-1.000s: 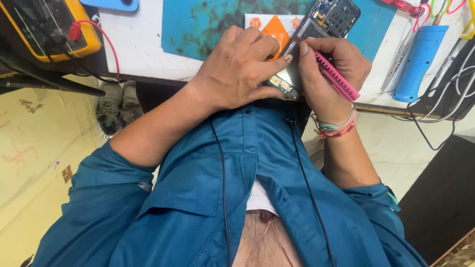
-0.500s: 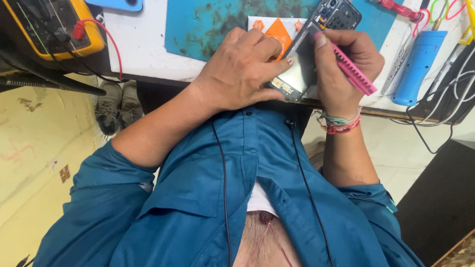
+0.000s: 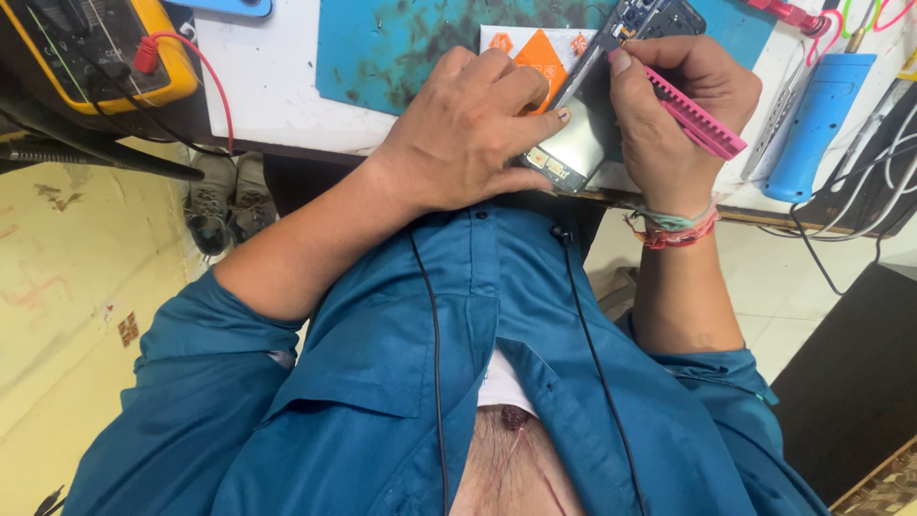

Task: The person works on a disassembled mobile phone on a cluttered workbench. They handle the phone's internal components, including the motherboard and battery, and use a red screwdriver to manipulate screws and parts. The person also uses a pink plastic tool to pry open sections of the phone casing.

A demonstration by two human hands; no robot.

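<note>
An opened phone (image 3: 581,145) with its back removed leans tilted over the table's near edge, its inner board and metal plate showing. My left hand (image 3: 478,124) lies over the phone's left side and grips it, thumb under its lower end. My right hand (image 3: 673,119), with a thread bracelet on the wrist, holds a pink ridged tool (image 3: 705,122). Its fingertips press at the phone's upper part (image 3: 659,17). The tool's tip is hidden behind my fingers.
A teal work mat (image 3: 401,48) and an orange-and-white packet (image 3: 540,53) lie under the phone. A yellow multimeter (image 3: 95,48) with a red lead sits far left, and a blue cylindrical tool (image 3: 817,124) with cables lies at right. Shoes (image 3: 224,201) stand under the table.
My right hand with the pink tool has shifted a little up along the phone. My left hand keeps its grip on the phone.
</note>
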